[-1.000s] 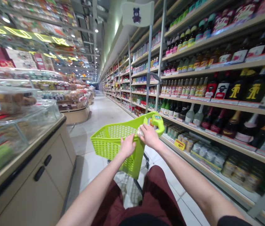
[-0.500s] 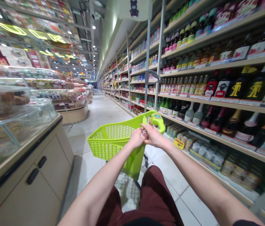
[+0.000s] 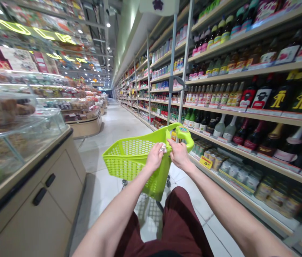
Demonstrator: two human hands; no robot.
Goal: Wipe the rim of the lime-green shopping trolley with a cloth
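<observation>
1. Head view: left hand [image 3: 154, 159] has a white wad [image 3: 163, 147] pinched, maybe tissue, by the near end of the green cart [image 3: 129, 169]. A loose pinch could drop it in there or on the floor [image 3: 93, 192].
2. Right hand [image 3: 179, 155] is curled just beside it; can't tell if it's gripping anything.
3. The green cart sits right ahead of the knees [image 3: 181, 203], 0 hands clearly round the handle [image 3: 187, 136], so a bump could roll it.
4. Swing right and it might clip the bottles [image 3: 230, 130].
</observation>
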